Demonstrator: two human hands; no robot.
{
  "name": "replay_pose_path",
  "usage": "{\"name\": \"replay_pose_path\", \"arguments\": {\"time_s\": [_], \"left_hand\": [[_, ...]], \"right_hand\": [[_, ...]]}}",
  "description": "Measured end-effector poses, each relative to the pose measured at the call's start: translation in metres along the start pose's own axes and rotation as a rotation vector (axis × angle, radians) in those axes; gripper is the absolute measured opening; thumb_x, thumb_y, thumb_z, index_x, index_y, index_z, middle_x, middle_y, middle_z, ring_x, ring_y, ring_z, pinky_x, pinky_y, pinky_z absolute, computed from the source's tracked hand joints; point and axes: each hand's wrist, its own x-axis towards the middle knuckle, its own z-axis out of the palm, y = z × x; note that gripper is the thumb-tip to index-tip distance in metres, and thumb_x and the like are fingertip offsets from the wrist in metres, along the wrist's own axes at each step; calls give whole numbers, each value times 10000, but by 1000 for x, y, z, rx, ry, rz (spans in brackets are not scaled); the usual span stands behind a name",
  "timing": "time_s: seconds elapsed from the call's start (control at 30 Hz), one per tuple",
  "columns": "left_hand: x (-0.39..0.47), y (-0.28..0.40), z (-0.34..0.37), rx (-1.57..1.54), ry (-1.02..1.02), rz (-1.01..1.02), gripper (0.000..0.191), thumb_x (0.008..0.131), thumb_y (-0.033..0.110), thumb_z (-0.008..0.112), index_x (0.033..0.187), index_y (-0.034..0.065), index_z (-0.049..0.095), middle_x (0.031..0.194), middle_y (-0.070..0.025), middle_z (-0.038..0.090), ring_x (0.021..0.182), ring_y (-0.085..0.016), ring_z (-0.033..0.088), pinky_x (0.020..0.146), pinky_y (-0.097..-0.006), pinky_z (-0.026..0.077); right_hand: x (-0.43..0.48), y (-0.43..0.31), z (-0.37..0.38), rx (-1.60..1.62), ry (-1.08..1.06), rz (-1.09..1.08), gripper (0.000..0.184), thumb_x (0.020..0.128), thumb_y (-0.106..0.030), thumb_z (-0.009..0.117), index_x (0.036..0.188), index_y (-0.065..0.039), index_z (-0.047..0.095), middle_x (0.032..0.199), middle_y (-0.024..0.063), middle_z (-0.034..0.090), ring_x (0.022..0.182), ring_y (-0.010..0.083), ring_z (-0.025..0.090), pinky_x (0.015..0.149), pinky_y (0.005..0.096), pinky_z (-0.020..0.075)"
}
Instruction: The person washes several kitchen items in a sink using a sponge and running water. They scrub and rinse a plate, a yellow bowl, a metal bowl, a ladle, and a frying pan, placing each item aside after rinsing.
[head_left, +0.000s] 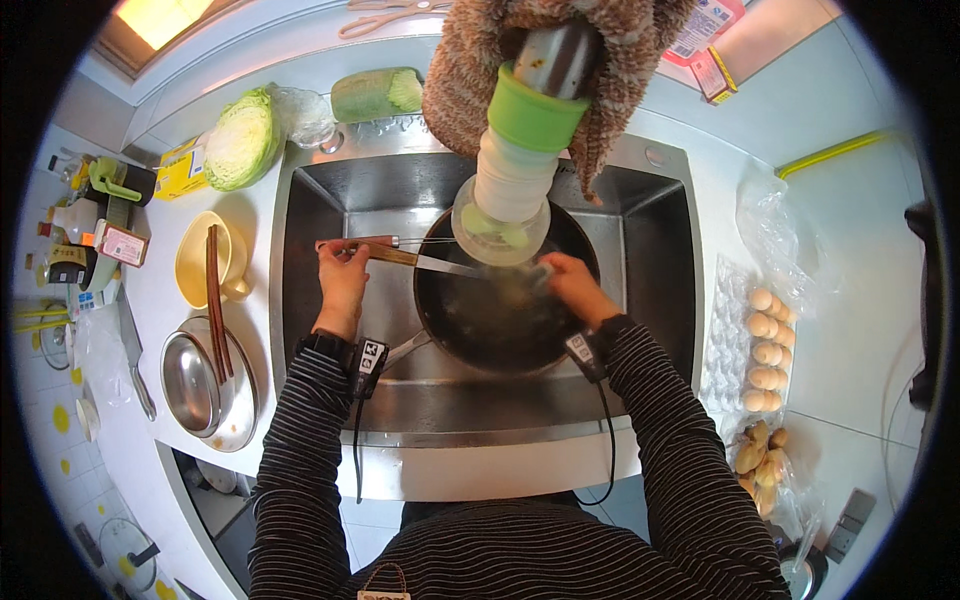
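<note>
My left hand grips two wood-handled utensils over the left part of the sink. One is a spatula with a flat metal shaft reaching over the wok; the other has a reddish handle and a thin metal rod. My right hand is closed on a small greyish thing, too blurred to name, near the spatula's far end. Beneath both lies a dark wok in the stainless steel sink. A green and white faucet extension hangs above the wok and hides the utensils' far ends.
A brown towel drapes the faucet. Left of the sink are a yellow bowl, chopsticks, metal dishes and a knife. Cut cabbage and a green radish lie behind. Eggs sit at right.
</note>
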Motion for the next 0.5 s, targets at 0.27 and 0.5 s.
{"name": "replay_pose_path", "arguments": {"time_s": [0.27, 0.5], "left_hand": [[-23, 34, -5, -337, -173, -321, 183, 779, 107, 594, 889, -12, 509, 784, -86, 554, 627, -174, 543, 509, -280, 475], [-94, 50, -13, -402, -685, -728, 160, 776, 90, 506, 842, -56, 507, 828, -187, 563, 701, -273, 605, 557, -291, 532]], "right_hand": [[6, 29, 20, -696, -12, -258, 234, 663, -5, 581, 880, -68, 644, 1120, 206, 479, 1024, 358, 470, 863, 400, 410], [14, 65, 39, -602, 136, 40, 311, 684, -18, 600, 979, 20, 509, 981, 254, 521, 899, 395, 508, 799, 431, 422]]}}
